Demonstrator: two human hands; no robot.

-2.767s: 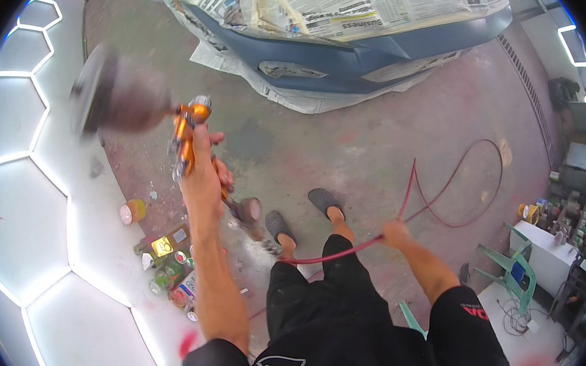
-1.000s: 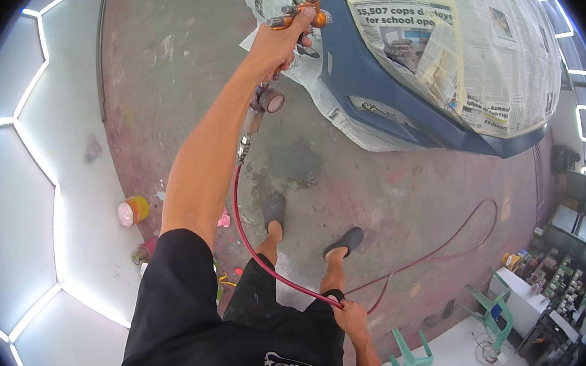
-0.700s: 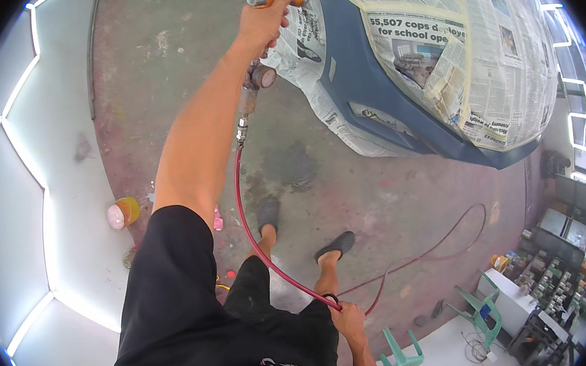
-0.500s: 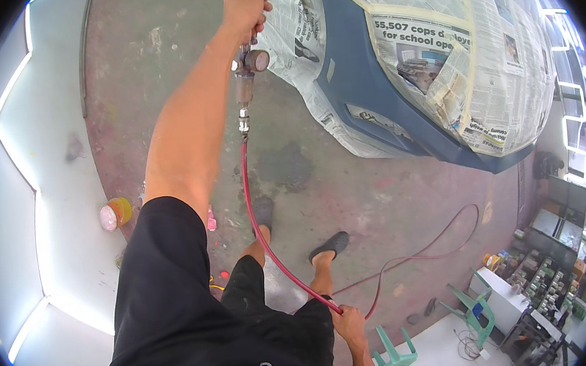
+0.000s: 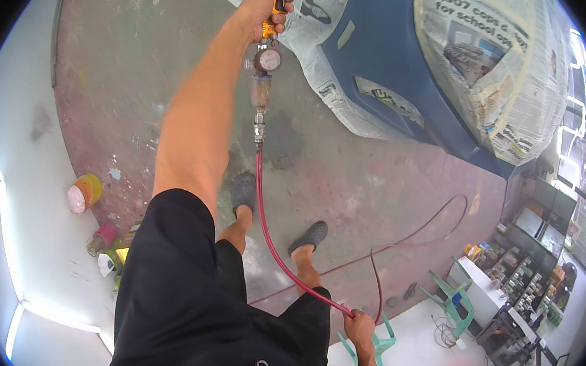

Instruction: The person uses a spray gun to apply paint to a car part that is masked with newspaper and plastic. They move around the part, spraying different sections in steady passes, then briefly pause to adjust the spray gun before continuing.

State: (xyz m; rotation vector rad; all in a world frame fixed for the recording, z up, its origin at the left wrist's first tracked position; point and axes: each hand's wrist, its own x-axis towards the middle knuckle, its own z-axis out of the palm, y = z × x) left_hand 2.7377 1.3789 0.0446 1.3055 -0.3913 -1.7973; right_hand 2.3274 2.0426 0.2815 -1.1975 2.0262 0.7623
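Observation:
At the top, my left hand (image 5: 265, 12) is wrapped round the handle of an orange spray gun (image 5: 269, 29). Below the handle hang a round pressure gauge (image 5: 269, 60) and a clear filter cup (image 5: 261, 91), and from them a red air hose (image 5: 262, 199) curves down. Low on the right, my right hand (image 5: 360, 330) grips this hose. The gun's head is just left of a blue-grey car bumper (image 5: 382, 43), and its tip is partly cut off by the picture's edge. Taped newspaper (image 5: 477, 62) covers the car body around the bumper.
More hose loops over the stained floor (image 5: 179, 74) to the right. Green plastic stools (image 5: 451, 298) stand at the lower right, near shelves of small containers (image 5: 524, 278). A yellow and pink bucket (image 5: 86, 194) and other cans lie along the pale left wall (image 5: 27, 171).
My left hand and the spray gun have come slightly right and lower in view, showing more of the gun. The bumper appears larger and farther right. My feet show shifted left.

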